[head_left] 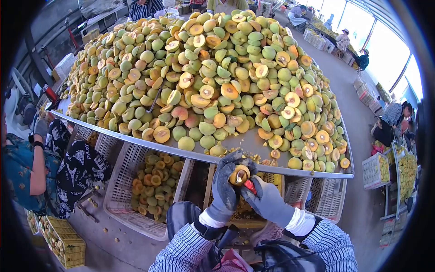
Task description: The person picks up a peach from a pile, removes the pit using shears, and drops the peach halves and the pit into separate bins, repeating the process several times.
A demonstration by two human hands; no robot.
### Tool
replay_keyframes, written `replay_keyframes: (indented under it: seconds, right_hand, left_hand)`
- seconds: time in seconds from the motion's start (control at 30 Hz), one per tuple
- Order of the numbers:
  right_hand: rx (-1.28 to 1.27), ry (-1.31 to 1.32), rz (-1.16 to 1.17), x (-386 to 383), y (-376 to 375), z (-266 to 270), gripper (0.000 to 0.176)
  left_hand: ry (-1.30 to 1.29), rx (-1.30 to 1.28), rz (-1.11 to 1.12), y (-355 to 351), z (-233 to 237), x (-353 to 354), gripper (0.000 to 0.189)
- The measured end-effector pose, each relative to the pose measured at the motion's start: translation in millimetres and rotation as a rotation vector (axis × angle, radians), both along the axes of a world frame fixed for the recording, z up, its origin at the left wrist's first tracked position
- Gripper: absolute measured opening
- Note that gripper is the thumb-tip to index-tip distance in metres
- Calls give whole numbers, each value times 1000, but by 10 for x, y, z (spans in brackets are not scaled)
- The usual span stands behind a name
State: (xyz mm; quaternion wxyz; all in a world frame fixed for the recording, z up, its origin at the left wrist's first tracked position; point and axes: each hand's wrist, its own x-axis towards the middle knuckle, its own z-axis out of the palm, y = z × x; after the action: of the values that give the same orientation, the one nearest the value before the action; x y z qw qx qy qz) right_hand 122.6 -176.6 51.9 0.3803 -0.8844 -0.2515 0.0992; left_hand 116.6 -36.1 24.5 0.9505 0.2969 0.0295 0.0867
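My left hand (223, 183), in a dirty grey glove, is closed around a peach half (239, 175) at the table's front edge. The cut face with its hollow points up toward me. My right hand (267, 199), also gloved, grips a small red-handled tool (249, 186) whose tip is at the fruit; its working end is mostly hidden. Just beyond my hands, a large heap of halved peaches (204, 86) covers the metal-edged table (253, 140). Many halves are green-yellow outside, and some still show pits. Small fruit scraps lie on the table by my left fingers.
Beneath the table edge, a pale plastic crate (120, 199) holds peach halves, with more crates (333, 197) to the right. A yellow crate (72, 245) stands on the floor at lower left. A co-worker (31, 167) sits at left. A hooked metal tool (155, 99) lies on the heap.
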Motion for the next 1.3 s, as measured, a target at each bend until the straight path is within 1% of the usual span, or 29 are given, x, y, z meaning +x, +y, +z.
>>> replay_keyframes:
  seconds: [0.03, 0.1, 0.13, 0.2, 0.27, 0.3, 0.37, 0.4, 0.43, 0.47, 0.53, 0.57, 0.63, 0.67, 0.73, 0.77, 0.8, 0.83, 0.87, 0.9, 0.93, 0.97, 1.0, 1.07, 1.1, 1.2, 1.23, 1.27, 1.3]
  right_hand:
    - [-79, -22, 3, 6, 1, -7, 35]
    - [-154, -45, 3, 17, 4, -13, 37]
    - [-214, -63, 15, 19, 7, -8, 37]
    - [-271, -78, 25, 3, 26, 32, 37]
    - [183, 221, 20, -26, 66, 119, 37]
    - [188, 221, 15, -25, 57, 95, 37]
    - [-84, -133, -11, -2, 12, 24, 37]
    - [-87, -133, -8, 9, -18, 22, 37]
    - [-147, -159, 2, 25, -48, 25, 38]
    - [-205, -186, 10, 39, -60, 26, 38]
    - [-231, -170, 20, 31, -60, 56, 38]
    - [-260, -157, 30, 21, -62, 68, 38]
    - [-322, -127, 45, 25, -60, 81, 38]
    - [-388, -101, 64, 26, -60, 81, 38]
    - [-376, -86, 69, 11, -83, 42, 38]
    - [-366, -73, 74, 14, -98, 19, 38]
    - [-365, -71, 68, 22, -109, -6, 38]
    - [-165, 92, 38, 36, -120, -29, 39]
    - [35, 250, 10, 56, -119, 0, 41]
    - [34, 246, 7, 58, -110, 73, 41]
    - [136, 492, -44, 41, -83, 181, 43]
    - [240, 743, -95, 32, -56, 267, 46]
    - [242, 746, -93, 45, -60, 297, 46]
    - [199, 883, 43, 101, -103, 332, 49]
    - [199, 886, 45, 138, -124, 326, 49]
    - [178, 1022, 61, 172, -241, 258, 50]
    - [320, 1271, 83, 178, -283, 246, 49]
    - [467, 1517, 107, 181, -314, 219, 49]
    - [597, 1537, 67, 130, -340, 105, 45]
  left_hand:
    - [0, 2, 1, -8, -45, -10, 39]
    - [-10, -168, 7, -14, -60, -13, 32]
    - [-9, -165, 5, -14, -66, -22, 32]
    - [-18, -25, 0, -14, -49, -54, 33]
    - [-15, 62, 51, -59, 108, -71, 33]
    - [-15, 146, 104, -74, 168, -75, 33]
    - [29, 115, 101, -77, 57, -21, 34]
    - [74, 77, 103, -88, 14, -10, 34]
    - [85, 185, 149, -98, -10, -33, 35]
    - [85, 185, 149, -105, 16, -37, 35]
    - [65, 549, 201, -113, 71, -71, 38]
    - [68, 553, 196, -110, 29, -66, 38]
    - [141, 127, 57, -90, -71, -25, 38]
    - [142, 130, 56, -75, -35, -26, 38]
    - [243, 181, -12, -28, 69, -39, 38]
    - [242, 182, -14, 24, -29, -24, 38]
    - [25, 710, 93, 93, -190, 7, 38]
    - [-211, 1228, 202, 118, -310, 21, 37]
    - [-216, 1226, 198, 92, -262, 34, 37]
    - [-219, 1129, 259, 54, -170, 63, 38]
    - [-221, 1031, 320, 13, -117, 90, 38]
    - [-132, 961, 384, -78, -138, 16, 35]
    - [-129, 964, 384, -106, -149, 0, 35]
    - [107, 237, 90, -120, -126, -32, 34]
    - [111, 237, 91, -96, -113, -37, 34]
    - [-94, 636, 58, 9, 13, 25, 53]
    - [88, 415, -77, 4, 110, 22, 65]
    - [88, 416, -77, 18, 127, 42, 65]
    - [-1, 516, -134, 43, 133, 52, 65]
